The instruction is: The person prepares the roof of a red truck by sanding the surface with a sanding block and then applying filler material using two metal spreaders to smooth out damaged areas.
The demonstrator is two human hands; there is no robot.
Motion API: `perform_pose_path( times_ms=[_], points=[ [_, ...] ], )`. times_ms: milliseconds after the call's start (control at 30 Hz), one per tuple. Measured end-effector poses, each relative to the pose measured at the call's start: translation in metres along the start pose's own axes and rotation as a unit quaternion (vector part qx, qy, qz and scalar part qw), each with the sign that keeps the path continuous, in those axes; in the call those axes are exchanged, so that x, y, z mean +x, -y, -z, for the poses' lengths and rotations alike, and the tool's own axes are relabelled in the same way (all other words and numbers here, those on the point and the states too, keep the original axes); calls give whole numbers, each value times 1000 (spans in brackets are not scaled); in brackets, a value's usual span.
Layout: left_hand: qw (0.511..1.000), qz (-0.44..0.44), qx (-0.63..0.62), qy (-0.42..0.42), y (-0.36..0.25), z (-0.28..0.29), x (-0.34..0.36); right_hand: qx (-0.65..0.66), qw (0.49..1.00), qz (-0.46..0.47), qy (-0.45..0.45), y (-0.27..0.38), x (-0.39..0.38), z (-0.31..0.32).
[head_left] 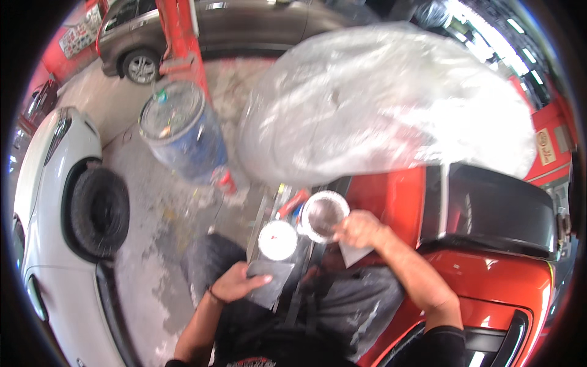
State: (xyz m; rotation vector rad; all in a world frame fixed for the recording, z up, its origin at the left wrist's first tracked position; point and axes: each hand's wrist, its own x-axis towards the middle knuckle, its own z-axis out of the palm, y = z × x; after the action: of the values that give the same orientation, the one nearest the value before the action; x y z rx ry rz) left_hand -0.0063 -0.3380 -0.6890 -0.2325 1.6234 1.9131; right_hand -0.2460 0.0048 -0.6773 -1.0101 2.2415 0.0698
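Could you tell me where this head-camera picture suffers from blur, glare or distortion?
In the head view, the large clear plastic sheet is smeared with motion blur and catches white glare; the right hand at the round tin is slightly soft; the left hand on the grey sheet is sharper; fisheye bends the white car and darkens the rim.

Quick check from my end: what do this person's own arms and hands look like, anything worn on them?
Both hands are bare, no gloves. The left hand has a thin dark band around its wrist, and its forearm is uncovered. The right hand shows no band or ring that I can make out; that arm is uncovered up to a short black sleeve near the frame's lower edge.
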Motion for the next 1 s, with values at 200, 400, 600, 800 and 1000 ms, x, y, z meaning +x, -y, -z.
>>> perform_pose_path(
  times_ms=[200,400,600,800,1000],
  points=[
    [974,-89,-169,-120,9,7,26,18,1000,-18,14,17,-10,29],
    [949,-155,-216,-171,-10,15,89,79,992,-73,-65,4,-40,52],
    [935,-153,-244,-209,-19,13,160,151,979,-56,-125,-7,-99,73],
    [948,-86,-36,-304,-22,1,224,178,962,-124,-168,20,-180,118],
    [971,-125,6,-205,-45,-11,257,214,932,-188,-222,62,-245,174]
  ],
)
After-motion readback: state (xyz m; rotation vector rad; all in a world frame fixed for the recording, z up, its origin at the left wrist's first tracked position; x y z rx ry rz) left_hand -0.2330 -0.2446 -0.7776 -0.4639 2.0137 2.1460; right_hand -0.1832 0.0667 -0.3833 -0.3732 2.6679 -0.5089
